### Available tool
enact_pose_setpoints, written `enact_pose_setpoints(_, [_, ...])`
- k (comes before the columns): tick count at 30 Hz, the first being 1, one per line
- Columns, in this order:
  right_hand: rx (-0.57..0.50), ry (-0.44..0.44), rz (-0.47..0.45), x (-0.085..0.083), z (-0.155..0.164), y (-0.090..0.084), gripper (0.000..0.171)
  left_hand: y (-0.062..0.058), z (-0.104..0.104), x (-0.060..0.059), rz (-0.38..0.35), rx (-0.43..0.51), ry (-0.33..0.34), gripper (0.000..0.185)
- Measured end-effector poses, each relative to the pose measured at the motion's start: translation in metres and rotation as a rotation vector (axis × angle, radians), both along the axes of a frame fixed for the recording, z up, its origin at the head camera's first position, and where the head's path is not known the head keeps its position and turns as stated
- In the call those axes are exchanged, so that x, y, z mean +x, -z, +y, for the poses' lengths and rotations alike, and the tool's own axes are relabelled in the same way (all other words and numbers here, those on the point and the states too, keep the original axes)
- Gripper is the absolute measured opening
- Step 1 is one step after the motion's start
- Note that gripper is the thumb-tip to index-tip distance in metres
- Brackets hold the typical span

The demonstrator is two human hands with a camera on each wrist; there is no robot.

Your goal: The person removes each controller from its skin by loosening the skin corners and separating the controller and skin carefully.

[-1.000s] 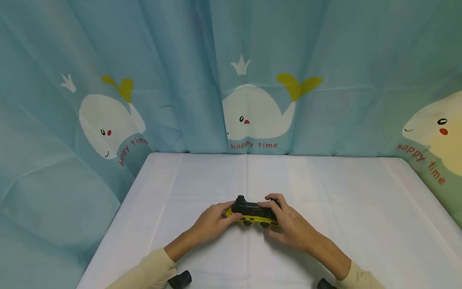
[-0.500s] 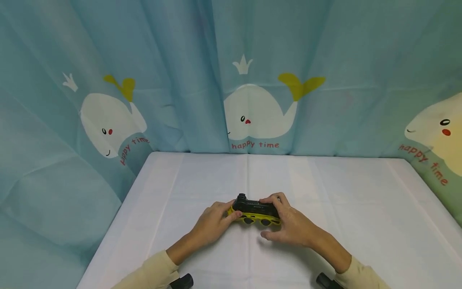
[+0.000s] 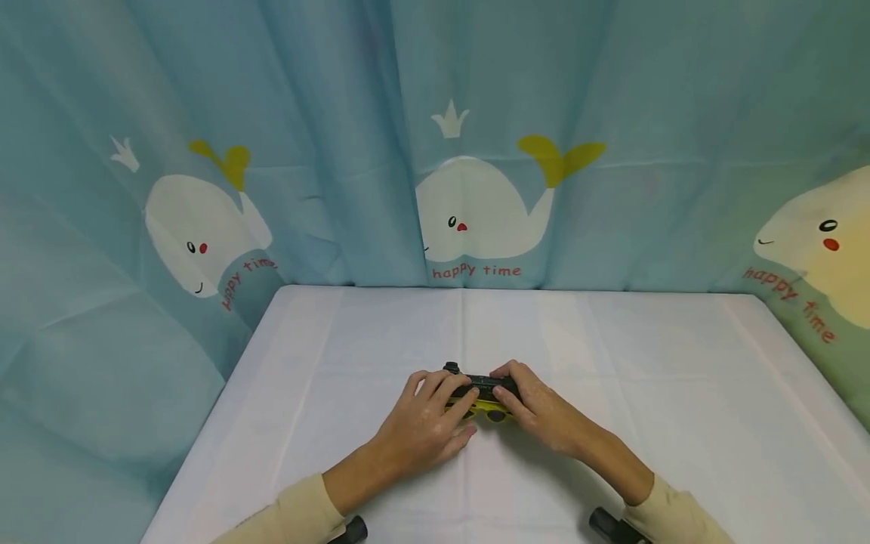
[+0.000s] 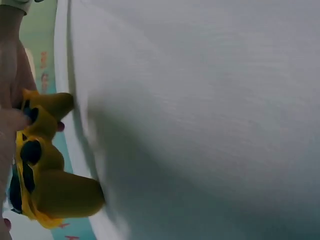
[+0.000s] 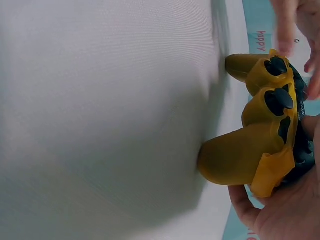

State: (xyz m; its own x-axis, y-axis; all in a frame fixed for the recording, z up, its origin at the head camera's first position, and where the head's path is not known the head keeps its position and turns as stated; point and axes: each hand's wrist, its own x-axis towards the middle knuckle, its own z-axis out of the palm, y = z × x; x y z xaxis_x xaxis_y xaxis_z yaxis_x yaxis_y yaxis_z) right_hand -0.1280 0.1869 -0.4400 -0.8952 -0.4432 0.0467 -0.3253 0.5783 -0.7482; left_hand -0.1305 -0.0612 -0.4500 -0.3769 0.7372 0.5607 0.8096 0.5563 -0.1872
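Note:
Over the white table is a black game controller (image 3: 485, 387) in a yellow silicone cover (image 5: 235, 155), its grips pointing down at the cloth. My right hand (image 3: 553, 415) holds the controller's right end, thumb on the black face and a finger behind it. My left hand (image 3: 421, 431) reaches across the left part, fingertips at the black body and cover edge, its thumb apart below. In the right wrist view, a loose flap of the cover (image 5: 272, 172) sticks out near my right palm, and the black body shows bare along the upper side. Both thumbsticks poke through the cover.
A white cloth (image 3: 340, 347) covers the table. Behind and to the sides hangs a blue curtain (image 3: 340, 151) printed with whales. Black devices (image 3: 615, 525) sit beside the sleeves at both wrists.
My left hand has let go of the controller's left end and moved right, fingers now over its top. My right thumb has come up from below onto the controller's face.

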Motion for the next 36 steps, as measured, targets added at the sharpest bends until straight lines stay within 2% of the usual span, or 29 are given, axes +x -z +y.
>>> enact_pose_setpoints(4, [0.006,-0.004,0.010,-0.001,-0.001,0.000,0.028,0.001,0.004,0.000,-0.009,-0.027,-0.053,0.035])
enact_pose_setpoints(10, [0.006,-0.005,0.003,0.000,0.001,0.000,0.028,-0.003,0.011,0.000,-0.137,-0.003,-0.055,0.022])
enact_pose_setpoints(14, [0.013,0.011,0.005,0.001,0.001,0.000,0.028,-0.007,0.018,-0.003,-0.185,-0.067,-0.110,0.023])
enact_pose_setpoints(17, [0.048,0.034,0.017,0.003,0.000,0.001,0.028,-0.014,0.024,-0.008,-0.155,-0.172,-0.145,0.028])
enact_pose_setpoints(20, [0.078,0.053,0.021,0.005,0.000,0.002,0.030,-0.023,0.025,-0.010,-0.106,-0.264,-0.141,0.029])
enact_pose_setpoints(26, [0.113,0.068,0.061,0.005,0.000,0.002,0.029,-0.034,0.025,-0.012,-0.077,-0.362,-0.121,0.030])
enact_pose_setpoints(30, [0.177,0.063,0.153,0.005,-0.002,0.000,0.027,-0.034,0.025,-0.015,-0.054,-0.374,-0.094,0.026])
enact_pose_setpoints(36, [0.205,0.083,0.231,0.001,-0.006,0.001,0.022,-0.023,0.019,-0.013,0.086,-0.305,-0.022,0.010])
